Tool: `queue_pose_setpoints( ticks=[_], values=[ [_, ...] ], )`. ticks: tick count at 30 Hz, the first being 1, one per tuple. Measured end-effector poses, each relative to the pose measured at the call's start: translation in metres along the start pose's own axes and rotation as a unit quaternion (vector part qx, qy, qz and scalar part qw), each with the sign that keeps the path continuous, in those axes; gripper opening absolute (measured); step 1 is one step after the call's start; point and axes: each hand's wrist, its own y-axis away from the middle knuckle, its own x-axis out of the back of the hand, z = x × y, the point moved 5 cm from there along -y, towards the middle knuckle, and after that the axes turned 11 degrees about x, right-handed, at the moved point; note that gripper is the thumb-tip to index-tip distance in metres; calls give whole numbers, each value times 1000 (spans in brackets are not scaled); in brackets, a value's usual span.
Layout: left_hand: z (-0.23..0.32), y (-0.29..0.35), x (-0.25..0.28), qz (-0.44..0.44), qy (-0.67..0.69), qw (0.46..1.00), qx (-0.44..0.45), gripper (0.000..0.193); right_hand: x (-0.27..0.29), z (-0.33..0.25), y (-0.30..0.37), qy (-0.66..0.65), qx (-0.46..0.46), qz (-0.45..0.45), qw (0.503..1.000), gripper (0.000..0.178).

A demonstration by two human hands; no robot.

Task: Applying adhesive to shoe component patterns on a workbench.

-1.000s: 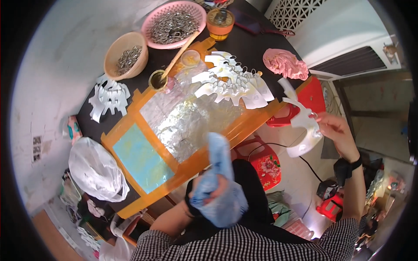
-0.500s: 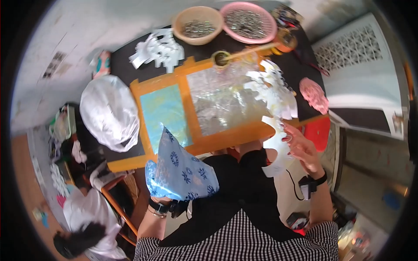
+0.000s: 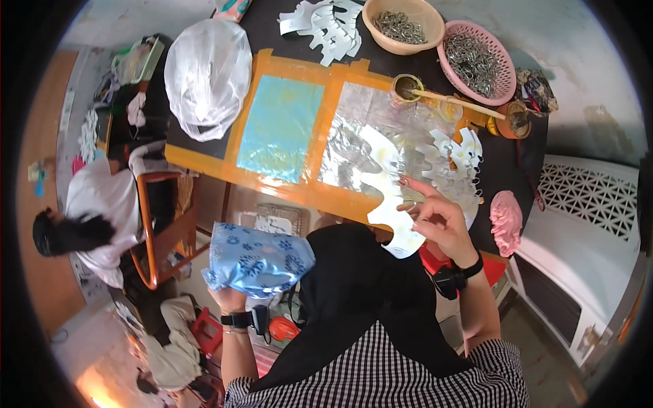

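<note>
My left hand (image 3: 228, 297) holds up a shiny light-blue piece of fabric (image 3: 258, 262) printed with dark-blue snowflake-like shapes. It hangs in folds in front of the table edge and hides my left fingers. In my right hand (image 3: 439, 221), thumb and fingers grip a white cut-out strip (image 3: 389, 197) with scalloped edges and faint yellow stains. The strip's far end reaches over a clear plastic sheet (image 3: 340, 156) on the table. Just beyond my right hand lie more white cut-outs (image 3: 452, 177), overlapping one another.
A stick (image 3: 459, 102) spans from a glue-stained pot (image 3: 407, 88) to a brown jar (image 3: 511, 121). Metal rings fill a peach bowl (image 3: 425, 47) and a pink basket (image 3: 507, 75). A blue sheet (image 3: 280, 126), plastic bag (image 3: 207, 78) and pink cloth (image 3: 505, 221) lie around. Another person (image 3: 102, 211) sits left.
The view has turned toward the left. My right hand has brought the white strip over the table's front edge. The blue fabric's pointed top has dropped, and it hangs flatter.
</note>
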Motion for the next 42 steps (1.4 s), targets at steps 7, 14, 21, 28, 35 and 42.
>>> queue_pose_setpoints(
  ticks=[7,14,21,28,35,42],
  values=[
    [-42,41,59,214,5,968,-131,50,18,-12,-12,-67,-18,-89,994,20],
    [-48,32,78,204,77,971,-93,43,44,88,-56,91,-100,-135,981,13],
    [-37,11,94,340,-307,887,-55,46,67,137,-59,324,-46,-71,942,12],
    [-60,7,65,298,127,943,-71,51,60,133,-57,339,-50,-71,937,12],
    [-88,28,55,235,174,945,-145,47,68,140,-57,305,-14,-97,947,7],
    [-159,118,72,238,218,918,-232,46,71,156,-62,260,-34,-136,955,9]
  ],
)
